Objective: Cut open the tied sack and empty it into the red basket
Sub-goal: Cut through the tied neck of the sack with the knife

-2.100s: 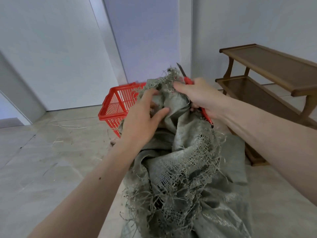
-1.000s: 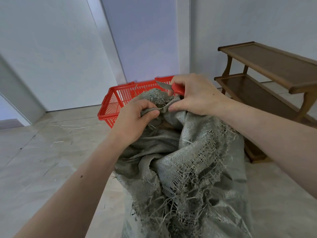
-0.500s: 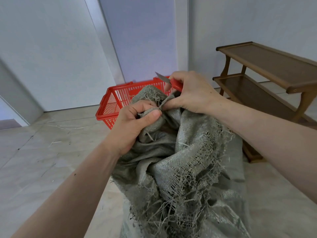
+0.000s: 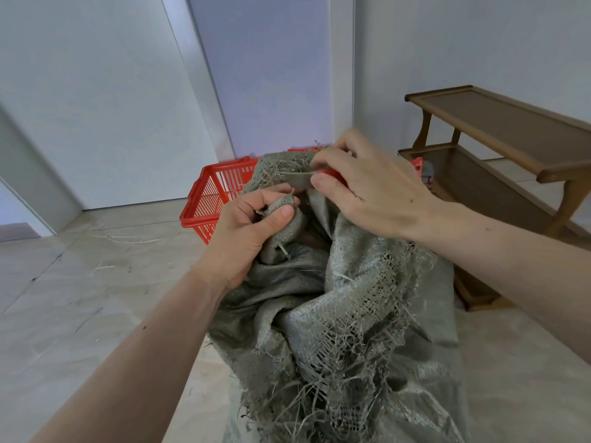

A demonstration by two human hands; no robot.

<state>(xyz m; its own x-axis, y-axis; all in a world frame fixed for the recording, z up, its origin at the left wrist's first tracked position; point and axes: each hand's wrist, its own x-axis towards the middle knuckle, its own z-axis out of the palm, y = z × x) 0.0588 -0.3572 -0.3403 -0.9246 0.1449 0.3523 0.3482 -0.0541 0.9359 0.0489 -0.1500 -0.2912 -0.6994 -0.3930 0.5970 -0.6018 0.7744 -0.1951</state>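
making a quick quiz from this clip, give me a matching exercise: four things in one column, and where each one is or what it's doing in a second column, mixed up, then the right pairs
Things:
1. left hand
2. right hand
3. red basket
4. wooden shelf unit

Places or states:
A. stands by the wall on the right
B. grips a bunched fold of the grey sack
C. holds the red-handled knife at the top of the sack
D. sits on the floor behind the sack

Pairs: 1-B, 2-C, 3-D, 4-A
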